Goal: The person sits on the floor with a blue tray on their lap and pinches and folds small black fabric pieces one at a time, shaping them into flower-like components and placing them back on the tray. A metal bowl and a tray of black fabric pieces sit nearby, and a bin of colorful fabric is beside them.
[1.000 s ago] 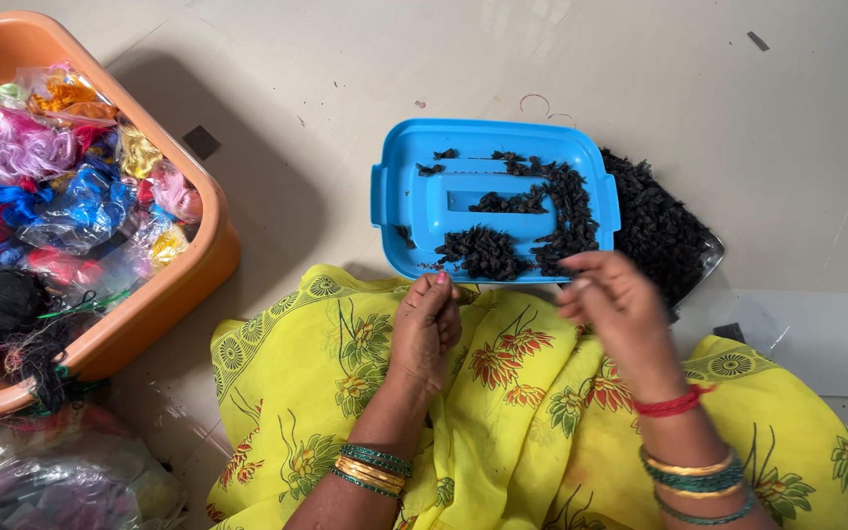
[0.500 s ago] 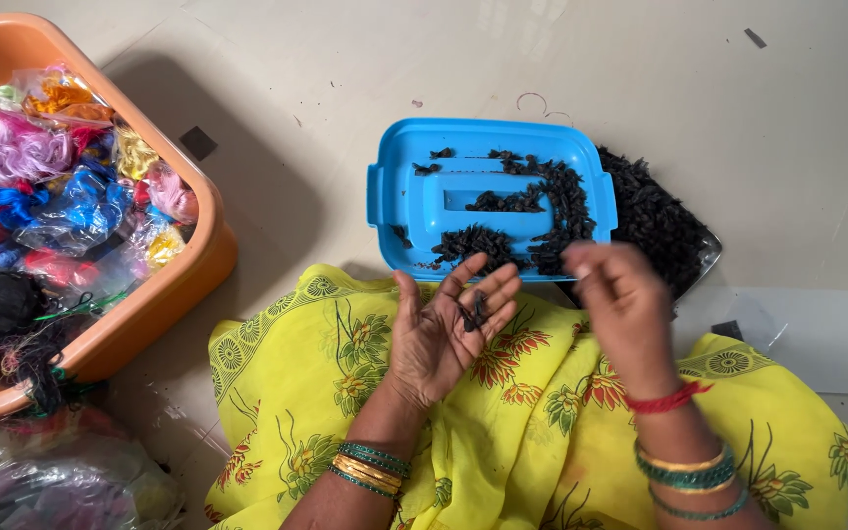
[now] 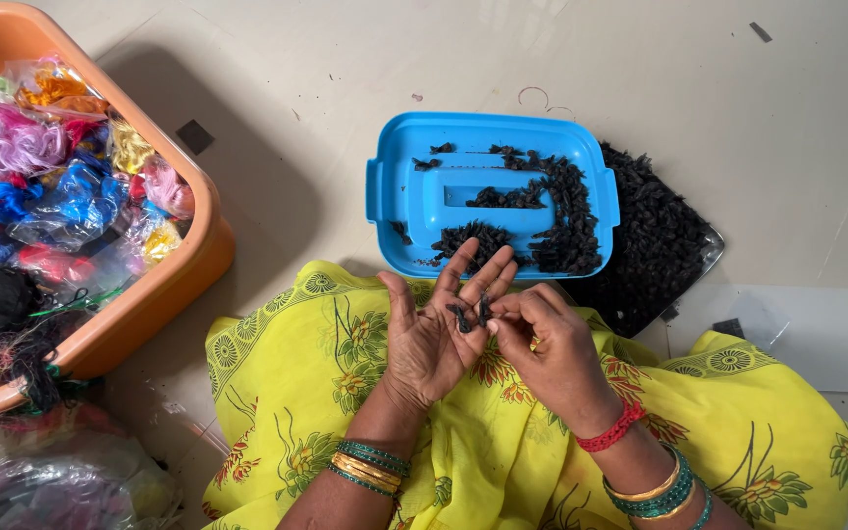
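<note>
My left hand (image 3: 434, 329) lies palm up over my yellow-clad lap, fingers spread, with two small black pieces (image 3: 471, 314) resting on its fingers. My right hand (image 3: 552, 348) is beside it, its fingertips pinching at those black pieces. Just beyond the hands sits a blue plastic lid (image 3: 491, 194) turned upside down, with several small black pieces scattered and heaped on it. Behind and to the right of the lid lies a dark tray (image 3: 655, 245) piled with many more black pieces.
An orange tub (image 3: 164, 285) at the left holds clear bags of coloured fibres: pink, blue, yellow, red, black. Plastic bags (image 3: 51, 481) lie at the bottom left. A white sheet (image 3: 807, 339) lies on the tiled floor at the right.
My left hand has turned from curled to palm up and spread, showing black pieces on it. My right hand has moved left from near the lid to touch them.
</note>
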